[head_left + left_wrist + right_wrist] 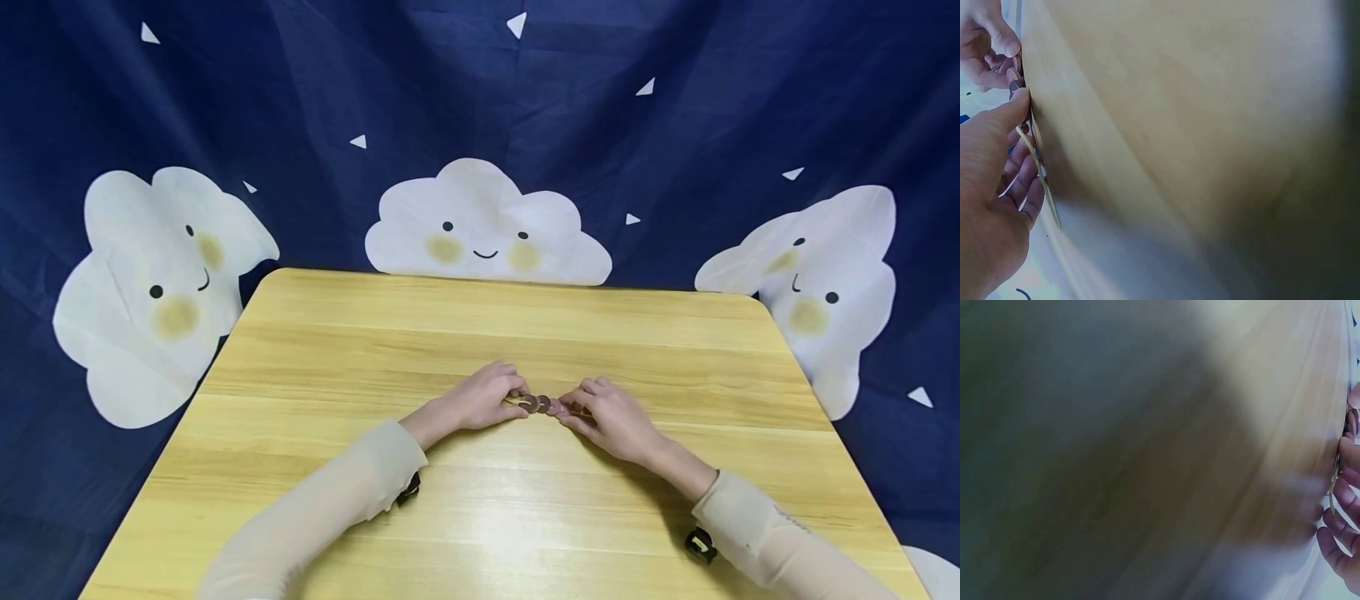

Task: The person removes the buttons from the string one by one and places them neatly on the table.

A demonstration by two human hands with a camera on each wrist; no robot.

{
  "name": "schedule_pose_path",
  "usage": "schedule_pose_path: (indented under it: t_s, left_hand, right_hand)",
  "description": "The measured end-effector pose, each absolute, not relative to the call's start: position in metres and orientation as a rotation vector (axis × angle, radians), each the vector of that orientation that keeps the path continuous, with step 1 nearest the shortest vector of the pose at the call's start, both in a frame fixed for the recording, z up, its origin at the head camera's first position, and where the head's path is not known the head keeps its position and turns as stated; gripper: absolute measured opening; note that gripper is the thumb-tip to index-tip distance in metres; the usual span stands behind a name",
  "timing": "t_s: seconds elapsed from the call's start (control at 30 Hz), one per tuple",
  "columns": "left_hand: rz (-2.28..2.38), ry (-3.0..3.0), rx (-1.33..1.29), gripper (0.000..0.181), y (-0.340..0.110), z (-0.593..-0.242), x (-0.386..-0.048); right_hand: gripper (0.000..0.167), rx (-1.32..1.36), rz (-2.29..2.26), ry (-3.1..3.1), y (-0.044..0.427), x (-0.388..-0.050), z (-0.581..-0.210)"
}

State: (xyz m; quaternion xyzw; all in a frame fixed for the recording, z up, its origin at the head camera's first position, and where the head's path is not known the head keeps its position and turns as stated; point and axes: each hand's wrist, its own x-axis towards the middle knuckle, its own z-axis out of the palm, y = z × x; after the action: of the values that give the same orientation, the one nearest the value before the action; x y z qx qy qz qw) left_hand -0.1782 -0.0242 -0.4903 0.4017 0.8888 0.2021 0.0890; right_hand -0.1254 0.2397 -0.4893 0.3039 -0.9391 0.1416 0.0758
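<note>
Several small brown and pinkish round pieces [543, 405] lie in a row between the two hands, low over the wooden table. The left hand [486, 397] pinches the row's left end between thumb and fingers. At its right end, the right hand [613, 418] pinches a pinkish piece. In the left wrist view, a thin yellowish strip [1047, 187] trails from under the left hand [997, 162] along the fingers. The right wrist view shows the right hand [1347, 506] at the edge, with a bit of yellowish strip [1332, 499] beside its fingers.
The wooden table [480, 333] spans the view below a dark blue curtain [420, 75] with smiling white clouds and small white triangles. Dark wrist devices [701, 544] hang under both light sleeves [330, 492].
</note>
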Motion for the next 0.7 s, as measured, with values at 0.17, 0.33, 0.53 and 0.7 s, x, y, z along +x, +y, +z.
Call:
schedule_pose_path:
  t_s: [0.17, 0.33, 0.53, 0.7]
  left_hand:
    - [0.609, 2.656, 1.179, 0.032, -0.034, -0.490, -0.172]
    - [0.628, 2.659, 1.162, 0.028, -0.043, -0.487, -0.167]
    - [0.645, 2.660, 1.154, 0.026, -0.052, -0.487, -0.161]
    - [0.647, 2.675, 1.163, 0.027, -0.059, -0.489, -0.157]
  right_hand:
    - [0.026, 0.939, 0.414, -2.814, 0.231, -0.124, -0.489]
    - [0.027, 0.963, 0.421, -2.812, 0.223, -0.123, -0.489]
    - [0.028, 0.984, 0.445, -2.807, 0.216, -0.123, -0.489]
    - [0.027, 0.999, 0.454, -2.795, 0.212, -0.123, -0.490]
